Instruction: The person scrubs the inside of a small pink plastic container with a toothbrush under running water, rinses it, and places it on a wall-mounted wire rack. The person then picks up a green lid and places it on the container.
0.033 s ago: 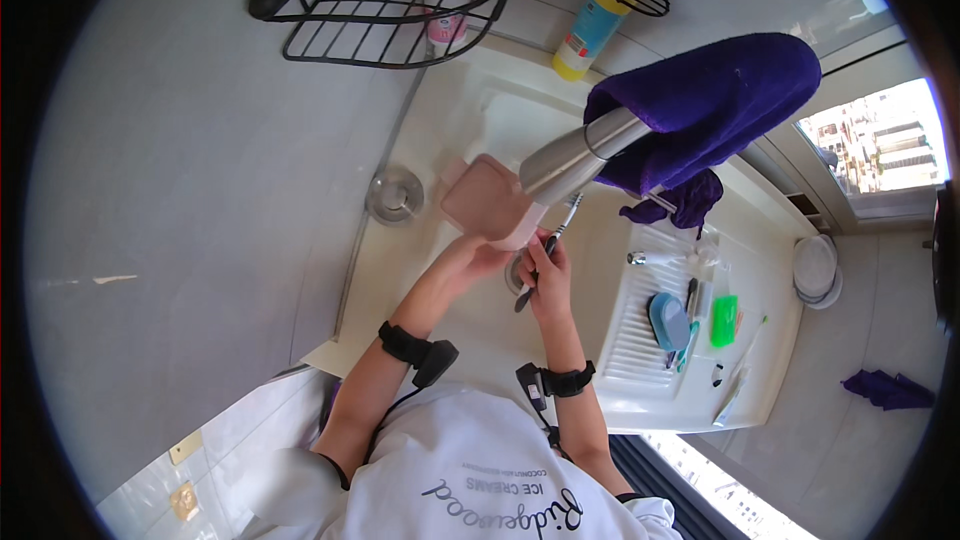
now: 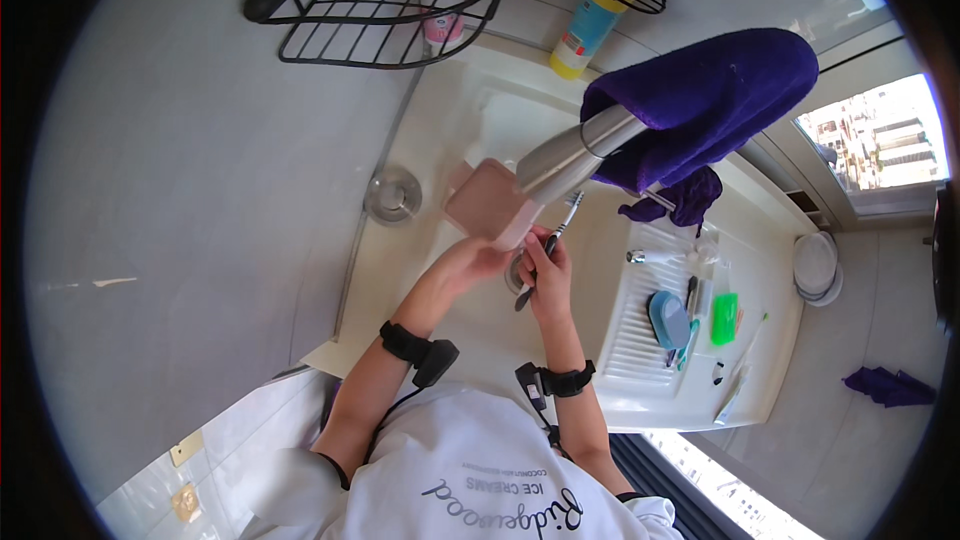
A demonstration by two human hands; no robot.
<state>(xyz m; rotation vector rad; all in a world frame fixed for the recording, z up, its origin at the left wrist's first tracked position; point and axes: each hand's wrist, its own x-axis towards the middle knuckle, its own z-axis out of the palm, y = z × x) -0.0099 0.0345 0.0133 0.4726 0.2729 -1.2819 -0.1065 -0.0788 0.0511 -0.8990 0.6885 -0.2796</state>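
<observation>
Holding a pink container from below, the left hand has its grip on the container's near side, though most of the fingers are hidden beneath it. The container is tilted, below the metal spout of a tap, which covers its far right corner in this view; it is over the basin in the left half of the white counter, well in from the near edge. The right hand has its grip closed around the dark handle of a toothbrush, bristles pointing toward the far right corner, just beside the container.

A purple towel drapes over the tap, and a bunched purple cloth lies beyond the ribbed panel. On that panel, toward the counter's right half, is a blue oval object; a bright green block is right of it, and a white tube lies near the near right corner. By the left edge is a round metal fitting. A yellow and blue bottle stands at the far edge, partly behind a black wire rack.
</observation>
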